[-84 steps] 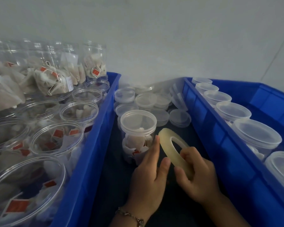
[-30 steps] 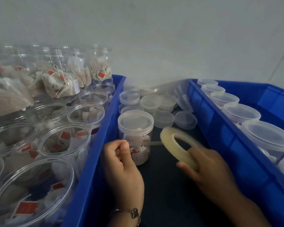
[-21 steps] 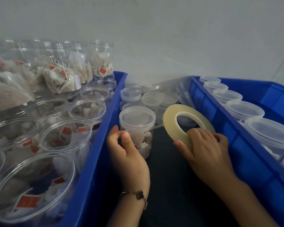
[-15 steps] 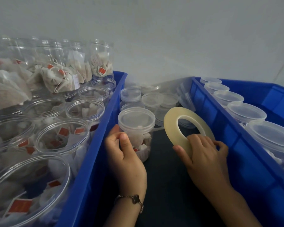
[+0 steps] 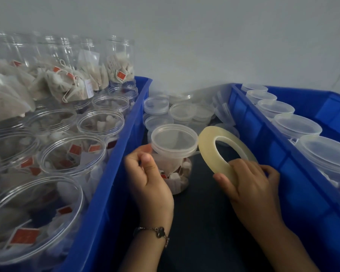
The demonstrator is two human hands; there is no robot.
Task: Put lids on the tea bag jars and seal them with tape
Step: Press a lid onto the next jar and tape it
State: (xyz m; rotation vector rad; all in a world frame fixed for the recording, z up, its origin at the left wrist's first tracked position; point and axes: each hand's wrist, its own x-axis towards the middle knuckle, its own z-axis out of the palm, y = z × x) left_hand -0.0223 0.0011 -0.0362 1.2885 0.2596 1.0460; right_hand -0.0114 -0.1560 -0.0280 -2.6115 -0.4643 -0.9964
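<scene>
Standing between the hands — lidded jar [image 5: 175, 154], left hand [image 5: 147, 179] touching, tape roll [image 5: 222, 152] just right

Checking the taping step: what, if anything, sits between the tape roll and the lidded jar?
Nothing visible. The tape roll in the right hand stands just right of the lidded jar, with only a short strip of tape bridging the gap. The left hand touches the jar's left side.

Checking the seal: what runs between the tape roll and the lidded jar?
A thin strip of tape stretches from the tape roll to the jar, seen in the head view.
</scene>
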